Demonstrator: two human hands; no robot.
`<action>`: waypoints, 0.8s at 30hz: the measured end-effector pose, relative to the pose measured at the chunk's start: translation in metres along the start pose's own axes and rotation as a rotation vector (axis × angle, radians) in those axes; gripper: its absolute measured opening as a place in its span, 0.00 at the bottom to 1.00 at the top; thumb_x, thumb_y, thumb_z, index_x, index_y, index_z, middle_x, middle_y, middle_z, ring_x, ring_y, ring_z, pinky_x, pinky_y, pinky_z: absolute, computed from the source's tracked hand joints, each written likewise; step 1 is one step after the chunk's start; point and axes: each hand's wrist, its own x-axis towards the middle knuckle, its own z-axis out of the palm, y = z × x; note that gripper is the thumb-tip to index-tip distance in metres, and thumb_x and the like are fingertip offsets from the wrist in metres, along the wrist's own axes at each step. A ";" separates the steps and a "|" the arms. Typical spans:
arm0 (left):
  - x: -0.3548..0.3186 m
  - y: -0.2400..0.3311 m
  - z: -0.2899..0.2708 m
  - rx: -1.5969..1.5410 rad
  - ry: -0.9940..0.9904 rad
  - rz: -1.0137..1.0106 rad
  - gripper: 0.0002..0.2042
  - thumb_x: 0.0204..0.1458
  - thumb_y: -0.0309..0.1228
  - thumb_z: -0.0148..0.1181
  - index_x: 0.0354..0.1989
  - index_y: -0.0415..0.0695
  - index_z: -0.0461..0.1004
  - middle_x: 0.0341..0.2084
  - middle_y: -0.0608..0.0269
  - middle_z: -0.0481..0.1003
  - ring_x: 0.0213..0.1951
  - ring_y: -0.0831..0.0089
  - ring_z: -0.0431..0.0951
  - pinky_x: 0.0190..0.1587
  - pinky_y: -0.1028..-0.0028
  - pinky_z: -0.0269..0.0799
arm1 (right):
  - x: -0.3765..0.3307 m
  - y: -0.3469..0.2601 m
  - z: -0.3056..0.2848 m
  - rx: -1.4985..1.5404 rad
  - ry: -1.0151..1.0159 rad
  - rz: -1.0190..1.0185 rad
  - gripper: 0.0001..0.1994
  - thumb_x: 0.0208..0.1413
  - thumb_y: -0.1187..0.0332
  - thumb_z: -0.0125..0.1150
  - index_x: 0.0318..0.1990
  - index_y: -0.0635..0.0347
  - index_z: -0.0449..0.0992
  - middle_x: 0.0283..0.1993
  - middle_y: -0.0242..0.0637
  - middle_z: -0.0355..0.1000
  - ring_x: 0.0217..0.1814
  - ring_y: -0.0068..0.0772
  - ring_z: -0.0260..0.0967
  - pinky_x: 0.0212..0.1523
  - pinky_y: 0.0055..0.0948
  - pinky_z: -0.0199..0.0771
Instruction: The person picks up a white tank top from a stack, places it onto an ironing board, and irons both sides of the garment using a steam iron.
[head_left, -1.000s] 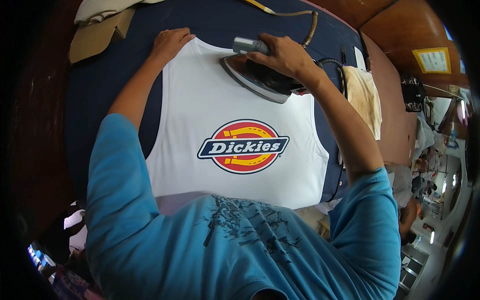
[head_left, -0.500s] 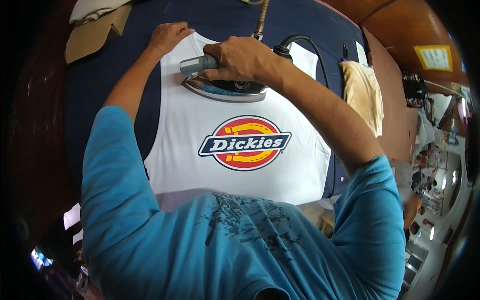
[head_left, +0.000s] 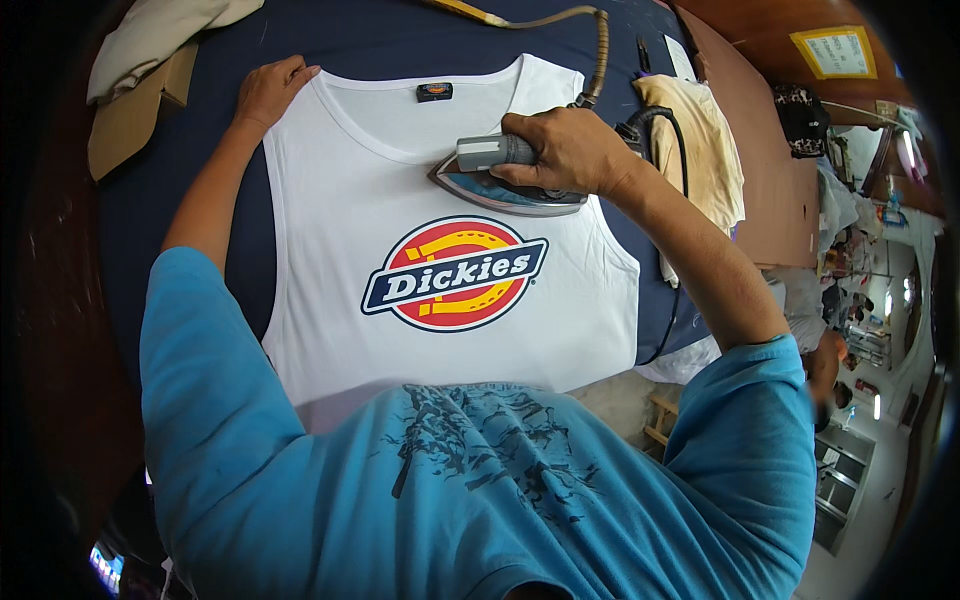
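A white tank top [head_left: 340, 240] lies spread out, with a red, yellow and dark blue emblem [head_left: 455, 275] on its chest. My right hand [head_left: 575, 150] is wrapped round the grey handle of an iron [head_left: 520, 198]. The iron rests flat on the fabric, above the emblem and below the right side of the neckline, its tip to the left. At the top of the left shoulder strap, my left hand [head_left: 270, 95] pinches the fabric edge. A small black label [head_left: 434, 92] shows inside the neckline.
Dark blue cloth [head_left: 350, 35] covers the table. A ribbed hose [head_left: 600, 60] and a black cord [head_left: 683, 150] run from the iron. Beige cloth [head_left: 700, 140] lies at the right; an open cardboard box [head_left: 140, 115] and pale fabric [head_left: 165, 40] sit at the far left.
My right hand has moved the iron to the right across the tank top, uncovering the neckline and label. My left hand stays at the left strap. The whole view has shifted a little.
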 end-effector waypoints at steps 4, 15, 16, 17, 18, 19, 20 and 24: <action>0.005 -0.005 0.002 -0.018 0.008 0.019 0.20 0.53 0.48 0.53 0.20 0.44 0.68 0.11 0.63 0.68 0.16 0.68 0.68 0.21 0.69 0.62 | 0.005 -0.001 -0.008 0.051 0.021 0.162 0.26 0.51 0.46 0.54 0.42 0.62 0.71 0.28 0.52 0.74 0.30 0.46 0.75 0.34 0.35 0.75; -0.002 -0.005 0.003 -0.014 -0.001 -0.026 0.19 0.53 0.47 0.53 0.20 0.44 0.68 0.12 0.64 0.67 0.16 0.70 0.67 0.21 0.70 0.62 | -0.007 0.066 0.011 0.245 0.381 0.644 0.26 0.50 0.54 0.52 0.41 0.76 0.66 0.36 0.65 0.70 0.42 0.60 0.70 0.45 0.42 0.69; -0.002 -0.004 0.003 -0.023 -0.018 -0.028 0.18 0.53 0.47 0.53 0.21 0.45 0.68 0.12 0.64 0.68 0.16 0.69 0.67 0.21 0.70 0.62 | -0.002 0.070 0.010 0.228 0.401 0.648 0.26 0.50 0.54 0.52 0.41 0.76 0.66 0.36 0.65 0.70 0.42 0.60 0.69 0.45 0.43 0.69; -0.003 -0.002 0.002 -0.031 -0.034 -0.031 0.18 0.53 0.47 0.53 0.21 0.45 0.68 0.12 0.63 0.68 0.16 0.69 0.68 0.21 0.70 0.62 | 0.009 0.081 0.009 0.240 0.384 0.652 0.26 0.50 0.54 0.51 0.40 0.77 0.67 0.38 0.66 0.69 0.44 0.61 0.68 0.46 0.43 0.68; 0.002 0.001 0.001 -0.040 -0.043 -0.023 0.18 0.53 0.47 0.53 0.21 0.45 0.68 0.13 0.63 0.69 0.17 0.68 0.68 0.21 0.70 0.62 | 0.020 0.104 0.016 0.250 0.471 0.588 0.27 0.50 0.53 0.51 0.39 0.77 0.68 0.38 0.66 0.69 0.45 0.61 0.68 0.48 0.43 0.67; 0.002 0.004 -0.001 -0.036 -0.040 -0.028 0.18 0.53 0.46 0.53 0.22 0.44 0.68 0.13 0.63 0.69 0.17 0.67 0.69 0.22 0.69 0.63 | 0.033 0.111 0.009 0.209 0.467 0.612 0.27 0.50 0.52 0.50 0.40 0.77 0.69 0.38 0.66 0.69 0.45 0.60 0.68 0.48 0.42 0.67; 0.002 0.008 -0.004 -0.028 -0.035 -0.032 0.18 0.53 0.46 0.53 0.22 0.44 0.68 0.13 0.62 0.69 0.17 0.67 0.69 0.22 0.69 0.63 | 0.042 0.122 0.002 0.191 0.475 0.593 0.28 0.49 0.51 0.51 0.42 0.76 0.69 0.39 0.64 0.70 0.44 0.58 0.69 0.47 0.40 0.68; -0.005 0.012 -0.009 -0.047 0.021 -0.063 0.17 0.53 0.45 0.54 0.23 0.44 0.68 0.13 0.61 0.69 0.17 0.65 0.69 0.23 0.69 0.64 | 0.047 0.139 -0.004 0.434 0.364 0.615 0.29 0.48 0.49 0.54 0.45 0.71 0.70 0.40 0.55 0.72 0.41 0.47 0.72 0.46 0.34 0.70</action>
